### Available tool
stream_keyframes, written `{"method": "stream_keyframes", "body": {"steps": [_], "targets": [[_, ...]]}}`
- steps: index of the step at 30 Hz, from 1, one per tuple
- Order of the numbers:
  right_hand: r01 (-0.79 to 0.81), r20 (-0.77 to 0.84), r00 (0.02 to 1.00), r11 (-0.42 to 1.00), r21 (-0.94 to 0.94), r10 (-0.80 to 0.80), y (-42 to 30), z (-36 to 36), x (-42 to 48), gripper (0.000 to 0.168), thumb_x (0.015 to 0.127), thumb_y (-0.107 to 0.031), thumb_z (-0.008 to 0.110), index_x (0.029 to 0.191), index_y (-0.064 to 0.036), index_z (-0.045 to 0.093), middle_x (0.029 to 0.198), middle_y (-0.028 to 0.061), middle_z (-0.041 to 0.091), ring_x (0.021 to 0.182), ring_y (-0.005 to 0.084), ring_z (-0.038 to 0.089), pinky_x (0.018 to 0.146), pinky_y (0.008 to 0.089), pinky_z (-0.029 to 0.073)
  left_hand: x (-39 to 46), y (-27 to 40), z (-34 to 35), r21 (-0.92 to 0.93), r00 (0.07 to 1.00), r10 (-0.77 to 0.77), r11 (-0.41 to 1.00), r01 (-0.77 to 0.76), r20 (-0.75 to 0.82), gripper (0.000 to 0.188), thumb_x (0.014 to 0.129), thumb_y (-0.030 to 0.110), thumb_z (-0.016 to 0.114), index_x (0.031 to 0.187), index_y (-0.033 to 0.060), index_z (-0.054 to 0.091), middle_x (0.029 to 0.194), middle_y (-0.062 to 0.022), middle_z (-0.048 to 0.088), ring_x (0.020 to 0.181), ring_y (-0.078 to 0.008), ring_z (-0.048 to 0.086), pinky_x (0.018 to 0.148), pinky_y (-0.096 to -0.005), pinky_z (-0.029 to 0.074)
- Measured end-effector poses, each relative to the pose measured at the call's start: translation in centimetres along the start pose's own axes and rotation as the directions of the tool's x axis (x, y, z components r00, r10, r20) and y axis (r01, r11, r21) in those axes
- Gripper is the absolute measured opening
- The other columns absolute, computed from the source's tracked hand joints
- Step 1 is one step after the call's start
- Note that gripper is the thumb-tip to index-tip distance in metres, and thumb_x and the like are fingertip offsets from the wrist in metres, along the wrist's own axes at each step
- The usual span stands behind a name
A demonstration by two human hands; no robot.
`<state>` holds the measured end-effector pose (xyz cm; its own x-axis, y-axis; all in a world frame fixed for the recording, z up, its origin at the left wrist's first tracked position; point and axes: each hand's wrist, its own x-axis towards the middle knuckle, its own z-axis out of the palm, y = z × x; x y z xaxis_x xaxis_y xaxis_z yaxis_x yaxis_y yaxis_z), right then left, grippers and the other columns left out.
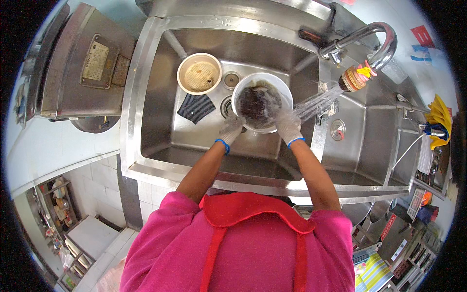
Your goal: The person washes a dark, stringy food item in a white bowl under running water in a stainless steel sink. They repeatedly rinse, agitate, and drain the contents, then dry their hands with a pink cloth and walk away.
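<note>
In the large steel sink (255,157), a white round bucket (285,84) holds dark contents and water. Both hands wear pale knitted gloves with blue cuffs. My left hand (232,126) is at the bucket's near left rim; my right hand (288,126) grips its near right rim. A spray of water runs from the faucet nozzle (352,78) to the right side of the bucket. Left of it lie a beige round basin with a perforated bottom (199,74) and a dark striped cloth (196,108). The finger positions of my left hand are not clear.
The curved chrome faucet (387,40) reaches in from the right. A second steel basin (350,146) with a drain adjoins the sink's right side. A metal cabinet or machine (91,69) stands at the left. The raised rim (164,169) runs between my body and the sink.
</note>
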<state>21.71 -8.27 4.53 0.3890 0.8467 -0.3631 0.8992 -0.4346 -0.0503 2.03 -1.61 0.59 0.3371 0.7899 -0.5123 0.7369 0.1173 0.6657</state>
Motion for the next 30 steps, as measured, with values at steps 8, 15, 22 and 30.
{"method": "stream_keyframes", "body": {"steps": [8, 15, 22, 30], "targets": [[0.288, 0.069, 0.956, 0.957, -0.032, -0.285, 2.5, -0.9, -3.5, 0.027, 0.083, -0.013, 0.043, 0.105, -0.015, 0.059, 0.097, 0.016, 0.062, 0.087, 0.031, 0.062, 0.07, 0.0417, 0.05, 0.7, -1.2, 0.9, -0.115, 1.0, 0.024, 0.993, -0.025, -0.013, 0.04, 0.084, 0.034, 0.049, 0.11, 0.0043, 0.048, 0.105, -0.0218, 0.056, 0.1, -0.038, 0.052, 0.083, -0.0435, 0.04], [0.174, 0.212, 0.964, 0.984, -0.037, -0.162, -1.7, -6.0, -4.7, 0.028, 0.083, -0.018, 0.049, 0.11, -0.019, 0.055, 0.096, 0.0144, 0.062, 0.086, 0.0313, 0.061, 0.069, 0.0428, 0.051, -0.9, 0.9, -1.0, -0.167, 0.997, -0.04, 0.985, 0.05, 0.067, 0.042, 0.084, 0.034, 0.049, 0.111, 0.002, 0.047, 0.107, -0.0234, 0.054, 0.102, -0.0395, 0.049, 0.086, -0.0435, 0.039], [0.105, 0.165, 0.982, 0.992, -0.066, -0.093, -2.0, -3.9, -4.9, 0.028, 0.089, -0.02, 0.039, 0.112, -0.016, 0.053, 0.099, 0.0162, 0.061, 0.09, 0.0307, 0.061, 0.069, 0.038, 0.05, -1.6, 1.1, -1.2, -0.187, 0.998, 0.057, 0.981, -0.056, 0.001, 0.043, 0.085, 0.035, 0.045, 0.111, 0.0005, 0.046, 0.106, -0.0221, 0.054, 0.102, -0.0375, 0.05, 0.086, -0.043, 0.038], [0.14, 0.068, 0.989, 0.97, -0.201, -0.128, -1.1, -4.2, -4.9, 0.018, 0.078, -0.011, 0.052, 0.092, -0.009, 0.064, 0.081, 0.0124, 0.065, 0.078, 0.0256, 0.065, 0.059, 0.0405, 0.051, -2.4, 3.2, -1.7, -0.188, 0.999, -0.047, 0.981, 0.042, -0.019, 0.041, 0.085, 0.035, 0.049, 0.106, 0.0, 0.05, 0.097, -0.0208, 0.059, 0.094, -0.0332, 0.056, 0.079, -0.0401, 0.042]]}}
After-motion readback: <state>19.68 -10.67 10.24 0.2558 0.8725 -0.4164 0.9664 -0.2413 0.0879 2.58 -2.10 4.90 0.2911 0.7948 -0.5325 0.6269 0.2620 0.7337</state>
